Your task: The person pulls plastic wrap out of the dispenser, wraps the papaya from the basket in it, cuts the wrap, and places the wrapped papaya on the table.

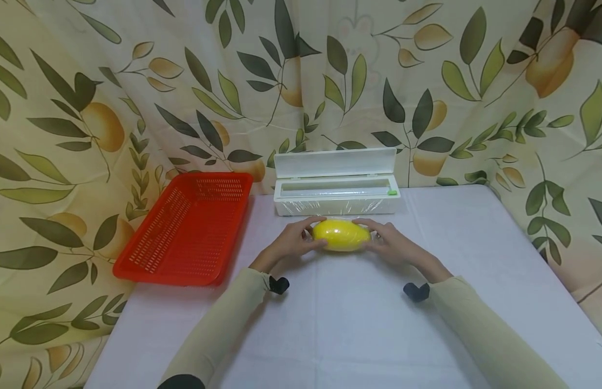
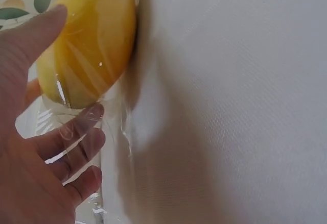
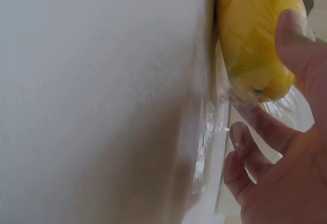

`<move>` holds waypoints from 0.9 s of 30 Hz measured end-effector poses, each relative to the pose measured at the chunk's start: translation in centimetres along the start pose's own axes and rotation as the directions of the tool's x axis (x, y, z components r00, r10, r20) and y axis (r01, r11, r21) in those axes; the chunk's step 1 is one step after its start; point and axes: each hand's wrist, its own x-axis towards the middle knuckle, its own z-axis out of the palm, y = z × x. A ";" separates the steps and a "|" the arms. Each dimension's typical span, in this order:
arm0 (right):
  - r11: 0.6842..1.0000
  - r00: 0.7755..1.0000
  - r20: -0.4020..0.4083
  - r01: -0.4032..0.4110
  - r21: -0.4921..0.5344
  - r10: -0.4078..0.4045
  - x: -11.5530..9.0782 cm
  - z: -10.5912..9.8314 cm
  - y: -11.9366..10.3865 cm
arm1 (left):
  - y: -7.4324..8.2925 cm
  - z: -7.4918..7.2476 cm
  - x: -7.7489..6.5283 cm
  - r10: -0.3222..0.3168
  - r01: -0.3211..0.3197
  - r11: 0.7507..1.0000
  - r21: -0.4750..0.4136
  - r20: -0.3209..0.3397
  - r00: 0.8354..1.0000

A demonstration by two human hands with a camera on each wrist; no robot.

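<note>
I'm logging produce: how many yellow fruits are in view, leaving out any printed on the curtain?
1: the yellow fruit in clear film, held between the left hand and right hand, in front of the white box. No other shows.

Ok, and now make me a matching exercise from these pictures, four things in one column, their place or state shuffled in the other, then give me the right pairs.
Things
1. Film-wrapped yellow oval fruit-like item
2. Red rectangular perforated plastic basket
3. Long white rectangular box
4. Small bright green piece

Place or state
A. Lid raised, just beyond the hands
B. At the right-hand end of the box
C. Held between the left hand and the right hand
D. On the left side of the white cloth-covered table

Right pairs: 1-C, 2-D, 3-A, 4-B
</note>
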 end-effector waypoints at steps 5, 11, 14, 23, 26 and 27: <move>1.000 0.998 -0.054 -0.022 -0.014 0.022 0.4 0.3 -0.1 | 0.0 0.1 0.5 -0.015 0.016 0.999 0.041 -0.019 1.000; 0.998 0.993 -0.112 0.042 -0.047 -0.047 1.0 0.4 0.1 | 0.1 0.3 1.1 -0.039 0.043 0.996 0.076 -0.059 0.998; 0.999 0.995 -0.098 0.024 -0.024 -0.027 1.3 0.2 0.1 | 0.0 0.3 1.3 -0.052 0.058 0.995 0.083 -0.076 0.996; 0.994 0.993 -0.062 -0.104 -0.014 0.103 1.9 -0.3 0.1 | -0.3 0.1 2.1 -0.052 0.054 0.998 0.019 -0.086 0.995; 0.993 0.991 -0.057 -0.120 -0.005 0.120 2.3 -0.3 0.2 | -0.5 0.1 2.4 -0.060 0.061 0.998 0.005 -0.095 0.994; 0.992 0.991 -0.055 -0.125 0.000 0.125 2.4 -0.3 0.2 | -0.5 0.1 2.4 -0.064 0.065 0.998 0.007 -0.096 0.993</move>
